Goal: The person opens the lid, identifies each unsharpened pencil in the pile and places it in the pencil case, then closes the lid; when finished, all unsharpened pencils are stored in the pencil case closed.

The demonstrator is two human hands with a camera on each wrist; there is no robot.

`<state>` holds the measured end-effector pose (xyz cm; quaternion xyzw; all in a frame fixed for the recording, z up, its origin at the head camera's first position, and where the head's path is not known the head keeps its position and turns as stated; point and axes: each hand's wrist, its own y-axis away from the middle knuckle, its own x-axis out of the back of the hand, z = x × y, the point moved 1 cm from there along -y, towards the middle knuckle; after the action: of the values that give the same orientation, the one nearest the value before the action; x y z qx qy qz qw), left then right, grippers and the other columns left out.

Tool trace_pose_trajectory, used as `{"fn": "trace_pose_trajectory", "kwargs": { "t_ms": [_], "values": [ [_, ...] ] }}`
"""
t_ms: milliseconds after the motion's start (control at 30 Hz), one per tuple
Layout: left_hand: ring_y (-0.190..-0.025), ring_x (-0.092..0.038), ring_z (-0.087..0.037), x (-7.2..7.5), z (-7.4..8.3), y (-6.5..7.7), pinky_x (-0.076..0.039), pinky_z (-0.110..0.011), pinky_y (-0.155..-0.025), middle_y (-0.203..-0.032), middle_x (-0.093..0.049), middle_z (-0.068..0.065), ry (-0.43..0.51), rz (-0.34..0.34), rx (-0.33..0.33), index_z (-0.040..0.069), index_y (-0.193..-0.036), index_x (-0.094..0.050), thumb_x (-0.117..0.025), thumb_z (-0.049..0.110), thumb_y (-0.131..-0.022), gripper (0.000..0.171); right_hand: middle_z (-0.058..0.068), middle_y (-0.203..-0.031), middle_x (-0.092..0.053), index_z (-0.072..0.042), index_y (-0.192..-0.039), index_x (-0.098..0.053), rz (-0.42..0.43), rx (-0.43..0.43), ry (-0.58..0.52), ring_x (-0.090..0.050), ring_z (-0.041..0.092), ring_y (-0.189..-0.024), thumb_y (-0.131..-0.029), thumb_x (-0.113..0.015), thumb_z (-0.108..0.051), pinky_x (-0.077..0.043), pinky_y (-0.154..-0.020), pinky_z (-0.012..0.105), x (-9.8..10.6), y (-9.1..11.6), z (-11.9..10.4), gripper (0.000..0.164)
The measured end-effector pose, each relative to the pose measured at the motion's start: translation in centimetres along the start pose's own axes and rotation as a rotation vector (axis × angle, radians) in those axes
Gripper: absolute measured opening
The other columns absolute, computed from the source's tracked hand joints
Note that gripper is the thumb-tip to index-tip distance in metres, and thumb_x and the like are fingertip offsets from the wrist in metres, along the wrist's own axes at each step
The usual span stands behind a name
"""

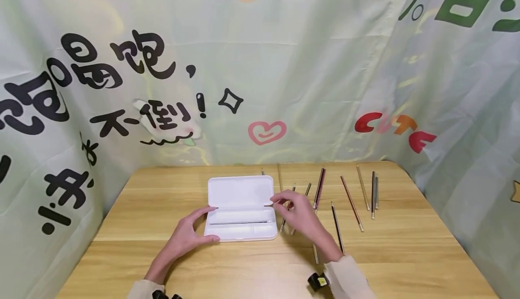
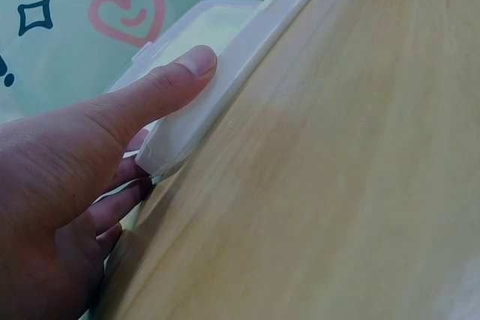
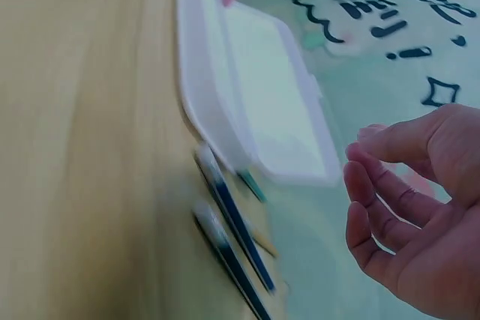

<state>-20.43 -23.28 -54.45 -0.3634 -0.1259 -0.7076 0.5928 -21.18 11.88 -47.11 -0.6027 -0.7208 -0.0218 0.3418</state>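
Observation:
A white pencil case (image 1: 239, 233) lies open on the table, its lid (image 1: 240, 191) raised at the back. One slender dark pencil (image 1: 239, 223) lies lengthwise in its tray. My left hand (image 1: 188, 235) holds the case's left end, with the thumb at the front corner and the fingers near the hinge. In the left wrist view that thumb (image 2: 191, 65) presses on the case's side wall. My right hand (image 1: 298, 213) hovers by the lid's right edge. Its fingers (image 3: 409, 204) are loosely bent, thumb close to the index fingertip, and nothing shows between them.
Several pencils lie scattered right of the case, among them a red one (image 1: 351, 203), a black one (image 1: 337, 227) and a tan one (image 1: 363, 187). Some lie under or beside my right forearm. A printed curtain (image 1: 317, 87) hangs around the wooden table (image 1: 406, 254).

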Motion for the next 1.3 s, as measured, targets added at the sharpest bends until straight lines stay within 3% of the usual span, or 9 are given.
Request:
{"fn": "trace_pose_trajectory", "kwargs": {
  "t_ms": [300, 500, 733, 1000, 1067, 1167, 1300],
  "values": [
    [-0.135, -0.052, -0.033, -0.1, 0.3, 0.0, -0.04, -0.06, -0.11, -0.144, -0.06, -0.006, 0.036, -0.023, 0.036, 0.025, -0.139, -0.062, -0.095, 0.051, -0.066, 0.085, 0.008, -0.099, -0.074, -0.004, -0.112, -0.075, 0.148, 0.024, 0.081, -0.068, 0.017, -0.083, -0.088, -0.076, 0.006, -0.06, -0.067, 0.032, 6.0, 1.5, 1.0, 0.026],
    [-0.134, -0.053, -0.035, -0.2, 0.4, -0.2, -0.042, -0.061, -0.109, -0.144, -0.06, -0.007, 0.019, -0.016, 0.016, 0.024, -0.14, -0.062, -0.095, 0.051, -0.067, 0.084, 0.004, -0.098, -0.073, -0.006, -0.118, -0.073, 0.247, 0.028, 0.177, -0.067, 0.012, -0.087, -0.092, -0.074, 0.003, -0.058, -0.066, 0.027, 9.6, 2.3, 2.2, 0.028],
    [-0.133, -0.054, -0.037, -0.3, 0.2, -0.3, -0.041, -0.062, -0.108, -0.143, -0.061, -0.009, 0.014, -0.01, -0.001, 0.024, -0.139, -0.063, -0.093, 0.052, -0.068, 0.082, 0.01, -0.1, -0.074, -0.002, -0.12, -0.072, 0.369, -0.048, 0.215, -0.062, -0.002, -0.087, -0.095, -0.072, -0.003, -0.051, -0.067, 0.014, 13.0, 3.2, 4.4, 0.025],
    [-0.133, -0.054, -0.035, -0.1, 0.3, -0.3, -0.042, -0.061, -0.108, -0.143, -0.061, -0.007, 0.017, -0.006, 0.005, 0.023, -0.139, -0.063, -0.095, 0.05, -0.067, 0.083, 0.014, -0.096, -0.072, -0.002, -0.119, -0.072, 0.488, -0.195, 0.288, -0.055, -0.01, -0.083, -0.095, -0.072, -0.006, -0.046, -0.067, 0.005, 15.5, 4.6, 7.7, 0.024],
    [-0.134, -0.054, -0.035, -0.1, 0.4, -0.4, -0.042, -0.06, -0.109, -0.143, -0.061, -0.007, 0.019, -0.012, 0.009, 0.023, -0.139, -0.063, -0.095, 0.049, -0.067, 0.084, 0.014, -0.097, -0.072, -0.001, -0.12, -0.071, 0.49, -0.229, 0.319, -0.055, -0.007, -0.083, -0.095, -0.072, -0.006, -0.044, -0.068, 0.003, 16.0, 5.2, 8.5, 0.025],
    [-0.135, -0.053, -0.034, -0.1, 0.4, -0.4, -0.041, -0.06, -0.11, -0.144, -0.06, -0.007, 0.023, -0.018, 0.017, 0.023, -0.14, -0.063, -0.095, 0.05, -0.066, 0.084, 0.017, -0.097, -0.07, 0.002, -0.119, -0.07, 0.484, -0.265, 0.365, -0.061, 0.008, -0.085, -0.093, -0.073, -0.003, -0.043, -0.066, 0.002, 16.6, 5.8, 9.7, 0.027],
    [-0.135, -0.053, -0.033, 0.1, 0.4, -0.2, -0.041, -0.06, -0.11, -0.144, -0.06, -0.006, 0.028, -0.015, 0.02, 0.024, -0.139, -0.063, -0.095, 0.05, -0.066, 0.084, 0.022, -0.097, -0.068, 0.007, -0.118, -0.068, 0.424, -0.307, 0.439, -0.066, 0.033, -0.086, -0.091, -0.074, -0.002, -0.047, -0.064, 0.012, 17.1, 6.5, 11.2, 0.029]
  ]
}}
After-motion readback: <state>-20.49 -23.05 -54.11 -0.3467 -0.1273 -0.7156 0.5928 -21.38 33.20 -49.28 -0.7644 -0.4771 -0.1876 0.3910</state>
